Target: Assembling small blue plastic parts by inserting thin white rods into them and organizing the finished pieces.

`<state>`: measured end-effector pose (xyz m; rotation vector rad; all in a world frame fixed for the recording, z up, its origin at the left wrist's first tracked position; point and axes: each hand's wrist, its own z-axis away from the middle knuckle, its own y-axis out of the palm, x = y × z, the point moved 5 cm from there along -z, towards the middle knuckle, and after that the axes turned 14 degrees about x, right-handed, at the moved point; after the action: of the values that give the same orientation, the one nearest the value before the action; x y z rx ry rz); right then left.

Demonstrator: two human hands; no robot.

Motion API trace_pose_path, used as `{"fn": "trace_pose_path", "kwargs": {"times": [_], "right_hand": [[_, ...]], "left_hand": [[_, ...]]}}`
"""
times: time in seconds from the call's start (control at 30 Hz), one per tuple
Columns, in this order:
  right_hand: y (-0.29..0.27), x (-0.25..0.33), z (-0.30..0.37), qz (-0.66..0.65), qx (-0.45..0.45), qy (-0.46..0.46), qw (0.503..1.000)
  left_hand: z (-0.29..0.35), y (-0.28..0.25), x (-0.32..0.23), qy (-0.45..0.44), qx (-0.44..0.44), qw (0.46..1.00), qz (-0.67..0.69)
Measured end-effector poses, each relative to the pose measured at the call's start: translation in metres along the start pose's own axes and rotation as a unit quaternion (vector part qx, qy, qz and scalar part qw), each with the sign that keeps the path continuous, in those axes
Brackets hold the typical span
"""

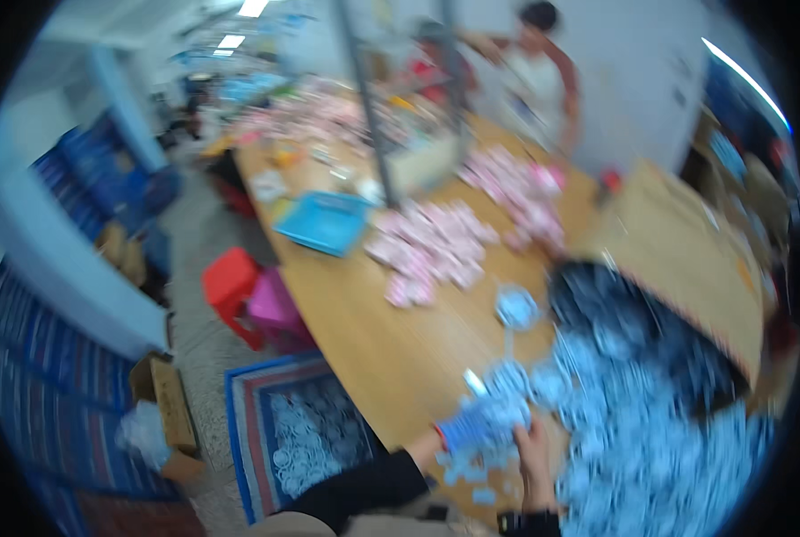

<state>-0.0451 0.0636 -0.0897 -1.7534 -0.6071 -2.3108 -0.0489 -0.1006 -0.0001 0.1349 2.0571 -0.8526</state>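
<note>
I'm handling a pale-blue piece [509, 383] left of the heap [650, 465] | right hand [533, 438] seemingly pinching it; left hand [471, 431] too blurred to tell | finished count unclear, heap apparently leaving plenty, striped crate [237, 430] farther left holding some

Left hand [473, 431] and right hand [532, 440] are close together, left of a light-blue heap [650, 461]; pink pieces [431, 246] lie farther off.

My left glove [468, 431] is blue with a red cuff edge; pale-blue pieces [659, 470] lower right, pink bundles [431, 246] centre, 1 red-white-blue striped crate [249, 421] lower left.
</note>
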Motion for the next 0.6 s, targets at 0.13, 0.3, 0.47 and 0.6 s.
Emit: {"fn": "trace_pose_path", "kwargs": {"times": [0.13,0.3,0.47,0.6], "right_hand": [[-0.039,0.0,0.029,0.162,-0.008,0.005,0.987],[0.021,0.079,0.072,0.36,-0.044,-0.058,0.93],[-0.077,0.02,0.126,0.279,-0.17,-0.042,0.944],[-0.132,0.021,0.141,0.21,-0.255,-0.031,0.943]], "left_hand": [[0.022,0.031,0.021,-0.245,-0.003,0.937,0.248],[0.025,0.035,0.035,-0.279,0.014,0.928,0.247],[0.019,0.042,-0.013,-0.137,0.131,0.981,-0.03],[0.029,0.068,-0.012,-0.237,0.082,0.956,0.151]]}}
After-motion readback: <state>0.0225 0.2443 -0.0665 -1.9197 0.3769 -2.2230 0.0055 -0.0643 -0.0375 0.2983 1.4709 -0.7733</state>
